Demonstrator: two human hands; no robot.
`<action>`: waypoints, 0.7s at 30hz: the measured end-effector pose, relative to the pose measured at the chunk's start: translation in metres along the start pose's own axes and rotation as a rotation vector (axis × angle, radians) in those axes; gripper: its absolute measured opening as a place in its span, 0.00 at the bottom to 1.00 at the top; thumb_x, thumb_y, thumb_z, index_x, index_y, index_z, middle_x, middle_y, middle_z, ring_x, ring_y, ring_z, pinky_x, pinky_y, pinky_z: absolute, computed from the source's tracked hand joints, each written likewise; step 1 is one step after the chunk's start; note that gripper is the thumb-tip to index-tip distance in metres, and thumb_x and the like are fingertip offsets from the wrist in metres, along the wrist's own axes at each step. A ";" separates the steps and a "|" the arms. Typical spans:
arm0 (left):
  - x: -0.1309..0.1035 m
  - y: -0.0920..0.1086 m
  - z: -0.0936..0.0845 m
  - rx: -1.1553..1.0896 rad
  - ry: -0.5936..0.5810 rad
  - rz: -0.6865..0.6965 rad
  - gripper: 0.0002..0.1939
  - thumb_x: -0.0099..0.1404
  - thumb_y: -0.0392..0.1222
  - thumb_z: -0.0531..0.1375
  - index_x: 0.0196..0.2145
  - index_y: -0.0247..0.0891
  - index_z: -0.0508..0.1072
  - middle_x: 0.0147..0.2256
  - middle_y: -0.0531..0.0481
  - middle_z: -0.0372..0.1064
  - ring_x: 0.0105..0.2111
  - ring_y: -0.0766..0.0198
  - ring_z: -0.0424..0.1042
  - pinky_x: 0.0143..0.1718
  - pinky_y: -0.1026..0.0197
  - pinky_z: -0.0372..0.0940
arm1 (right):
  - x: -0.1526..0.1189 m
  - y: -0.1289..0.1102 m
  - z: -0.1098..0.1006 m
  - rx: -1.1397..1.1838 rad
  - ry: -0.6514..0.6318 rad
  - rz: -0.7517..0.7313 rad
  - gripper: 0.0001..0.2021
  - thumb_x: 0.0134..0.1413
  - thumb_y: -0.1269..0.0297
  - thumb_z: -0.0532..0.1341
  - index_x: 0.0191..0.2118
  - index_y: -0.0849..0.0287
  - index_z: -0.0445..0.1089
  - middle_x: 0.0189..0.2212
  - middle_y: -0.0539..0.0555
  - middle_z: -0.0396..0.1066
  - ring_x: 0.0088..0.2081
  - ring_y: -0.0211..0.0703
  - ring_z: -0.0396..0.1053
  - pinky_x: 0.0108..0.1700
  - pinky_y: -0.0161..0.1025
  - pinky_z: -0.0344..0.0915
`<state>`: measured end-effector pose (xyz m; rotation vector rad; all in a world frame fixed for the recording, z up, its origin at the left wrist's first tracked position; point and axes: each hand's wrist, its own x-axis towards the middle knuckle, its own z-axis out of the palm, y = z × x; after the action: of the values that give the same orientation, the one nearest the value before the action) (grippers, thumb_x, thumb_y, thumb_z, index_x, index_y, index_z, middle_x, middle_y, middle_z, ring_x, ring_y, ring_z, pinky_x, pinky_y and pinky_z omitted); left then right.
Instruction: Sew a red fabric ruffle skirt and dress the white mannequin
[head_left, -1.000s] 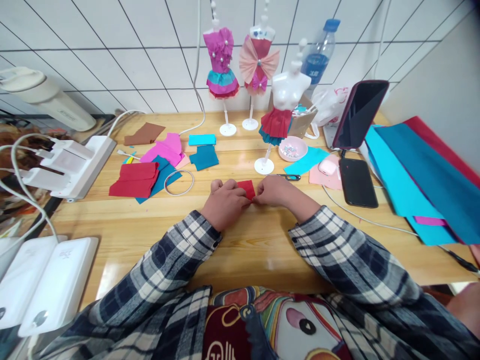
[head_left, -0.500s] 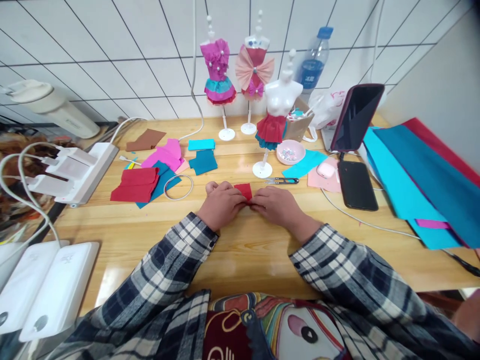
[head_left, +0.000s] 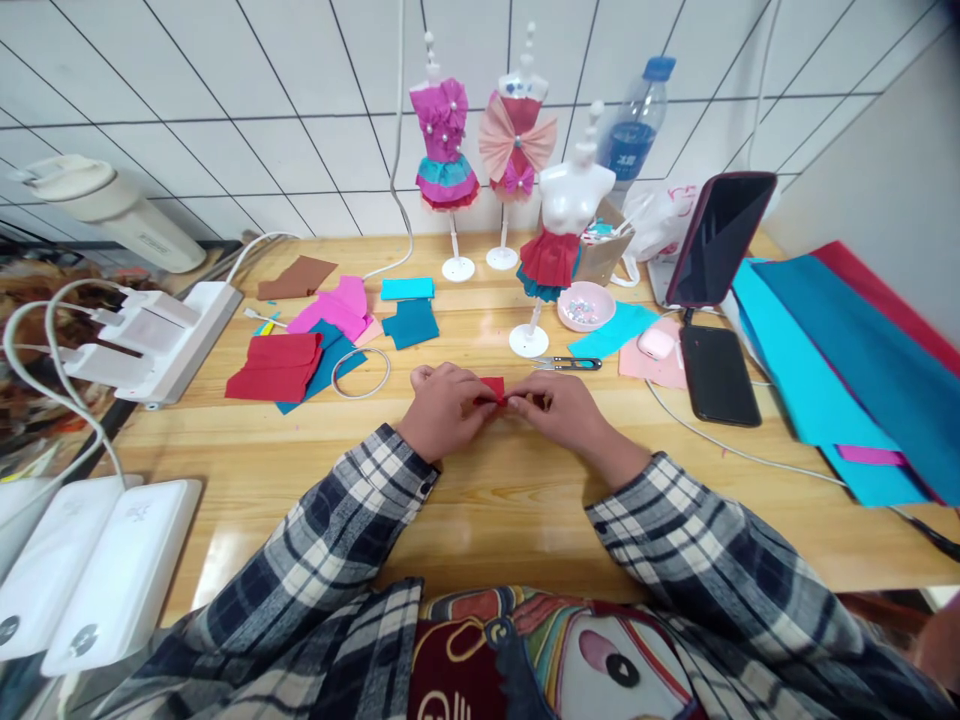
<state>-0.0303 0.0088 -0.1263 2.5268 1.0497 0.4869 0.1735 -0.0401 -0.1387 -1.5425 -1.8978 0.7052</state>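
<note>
Between my two hands is a small piece of red crepe paper (head_left: 493,384), partly hidden by the fingers. My left hand (head_left: 448,408) pinches its left part, thumb and fingertips closed on it. From the other side my right hand (head_left: 559,408) pinches the right part, fingers bent inward. The fingertips nearly meet over the lower edge of the piece. Just beyond my right hand lies a pair of thread snips (head_left: 568,363). A white mini mannequin (head_left: 574,195) in a red and teal skirt stands behind the snips.
Two dressed mannequins (head_left: 444,140) stand near the wall. Left lie red paper (head_left: 274,367), teal and pink pieces and a coiled ring (head_left: 361,374). Right are a bowl of beads (head_left: 586,305), a phone (head_left: 720,375) and large blue sheets (head_left: 832,370). A power strip (head_left: 180,340) edges the left.
Both hands have drawn up into a tighter pinch on the red piece, and less of it shows. My right fingers are more bent. The view has shifted slightly.
</note>
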 end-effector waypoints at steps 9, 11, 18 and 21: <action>0.000 0.008 -0.003 -0.138 0.008 -0.105 0.06 0.62 0.45 0.62 0.32 0.44 0.80 0.34 0.51 0.78 0.39 0.56 0.72 0.47 0.47 0.52 | 0.000 -0.004 0.002 0.126 0.026 0.075 0.06 0.51 0.64 0.65 0.34 0.56 0.79 0.27 0.50 0.72 0.25 0.34 0.61 0.29 0.35 0.57; 0.000 0.010 -0.005 -0.201 0.002 -0.138 0.07 0.61 0.45 0.62 0.31 0.43 0.80 0.33 0.50 0.78 0.39 0.56 0.72 0.48 0.47 0.54 | 0.001 -0.008 -0.001 0.160 0.022 0.109 0.06 0.51 0.64 0.65 0.34 0.57 0.79 0.27 0.50 0.72 0.25 0.34 0.61 0.29 0.35 0.57; -0.006 -0.002 -0.028 -0.935 -0.197 -0.230 0.26 0.66 0.60 0.54 0.43 0.35 0.78 0.29 0.45 0.76 0.30 0.59 0.73 0.36 0.56 0.66 | -0.005 -0.023 -0.045 0.670 -0.407 0.392 0.10 0.45 0.57 0.66 0.31 0.59 0.75 0.19 0.45 0.64 0.18 0.29 0.49 0.19 0.32 0.46; -0.001 -0.011 -0.027 -0.707 -0.108 -0.254 0.25 0.66 0.60 0.53 0.40 0.36 0.79 0.34 0.44 0.77 0.36 0.57 0.74 0.41 0.55 0.67 | -0.002 -0.015 -0.042 0.531 -0.368 0.499 0.06 0.45 0.61 0.65 0.28 0.59 0.75 0.19 0.45 0.66 0.17 0.29 0.51 0.19 0.32 0.45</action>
<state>-0.0494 0.0204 -0.1076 1.7563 0.9296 0.5249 0.1943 -0.0432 -0.0994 -1.6020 -1.3717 1.6588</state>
